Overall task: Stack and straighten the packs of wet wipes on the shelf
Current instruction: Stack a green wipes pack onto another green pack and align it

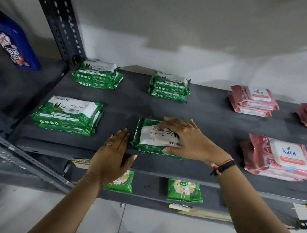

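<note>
Right hand (pixel 189 140) lies flat on top of a green wet-wipe pack (pixel 154 137), fingers spread over its white label, thumb hooked on the near edge; pack sits near the front edge of the dark grey shelf (pixel 213 121), print upside down to the camera. Left hand (pixel 113 155) open, palm down, just left of the pack, holding nothing. Glossy crinkled plastic wrappers, soft rectangular shape. Other green stacks (pixel 67 114) left and behind, pink packs (pixel 279 157) to the right.
</note>
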`<state>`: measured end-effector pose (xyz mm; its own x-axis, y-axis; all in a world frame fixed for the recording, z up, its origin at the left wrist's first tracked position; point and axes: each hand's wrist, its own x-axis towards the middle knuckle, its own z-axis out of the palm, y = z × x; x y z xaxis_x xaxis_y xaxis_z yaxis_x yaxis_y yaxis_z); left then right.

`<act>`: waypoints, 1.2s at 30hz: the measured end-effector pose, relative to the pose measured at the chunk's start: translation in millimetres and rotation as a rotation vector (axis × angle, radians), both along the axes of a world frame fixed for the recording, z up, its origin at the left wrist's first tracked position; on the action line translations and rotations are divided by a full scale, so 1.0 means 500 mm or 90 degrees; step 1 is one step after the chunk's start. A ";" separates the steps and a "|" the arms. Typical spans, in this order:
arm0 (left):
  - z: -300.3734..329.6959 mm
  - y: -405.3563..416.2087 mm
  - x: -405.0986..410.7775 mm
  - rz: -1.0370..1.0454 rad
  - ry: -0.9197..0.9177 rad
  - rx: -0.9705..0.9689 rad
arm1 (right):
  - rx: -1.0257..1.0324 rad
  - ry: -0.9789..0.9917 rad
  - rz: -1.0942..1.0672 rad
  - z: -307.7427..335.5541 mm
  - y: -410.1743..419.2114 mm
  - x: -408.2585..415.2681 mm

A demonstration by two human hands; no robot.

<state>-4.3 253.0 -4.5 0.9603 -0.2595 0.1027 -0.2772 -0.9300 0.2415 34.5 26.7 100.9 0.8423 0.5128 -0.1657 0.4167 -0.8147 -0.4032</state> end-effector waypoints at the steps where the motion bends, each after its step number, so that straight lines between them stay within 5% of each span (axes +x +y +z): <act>1: 0.001 0.000 0.000 -0.001 -0.001 0.001 | -0.004 0.001 0.005 0.003 -0.002 -0.001; 13: 0.005 -0.002 -0.006 0.000 -0.017 0.012 | -0.105 -0.046 -0.090 0.030 0.016 -0.031; 22: 0.007 -0.005 -0.006 0.002 -0.023 0.018 | -0.286 -0.080 0.167 0.054 0.003 -0.012; 36: 0.005 -0.005 -0.005 0.005 -0.005 0.011 | -0.248 -0.177 0.016 0.024 0.037 -0.013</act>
